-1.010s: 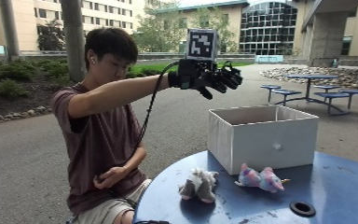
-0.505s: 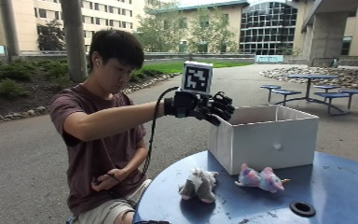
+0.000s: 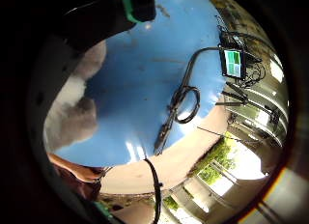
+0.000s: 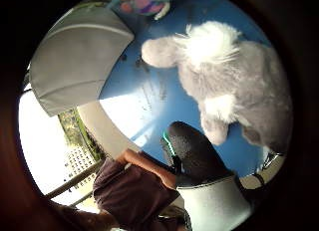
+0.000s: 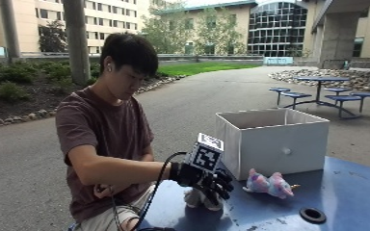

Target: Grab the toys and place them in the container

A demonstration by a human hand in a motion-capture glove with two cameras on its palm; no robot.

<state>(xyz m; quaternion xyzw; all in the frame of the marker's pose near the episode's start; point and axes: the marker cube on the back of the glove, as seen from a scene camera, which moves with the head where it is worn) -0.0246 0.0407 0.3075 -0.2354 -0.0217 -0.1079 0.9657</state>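
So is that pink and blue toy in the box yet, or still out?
Out. The pink and blue toy lies on the blue table, beside the white box.

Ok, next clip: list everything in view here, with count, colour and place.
Table: one, blue, round, with a hole near its edge.
Box: one, white, open-topped, on the table.
Grey toy: one, grey and white plush, on the table beneath the hand.
Pink toy: one, pink and blue plush, lying before the box.
Cable: one, dark, looped on the table.
Right hand: black glove, fingers spread downward over the grey toy; contact unclear.
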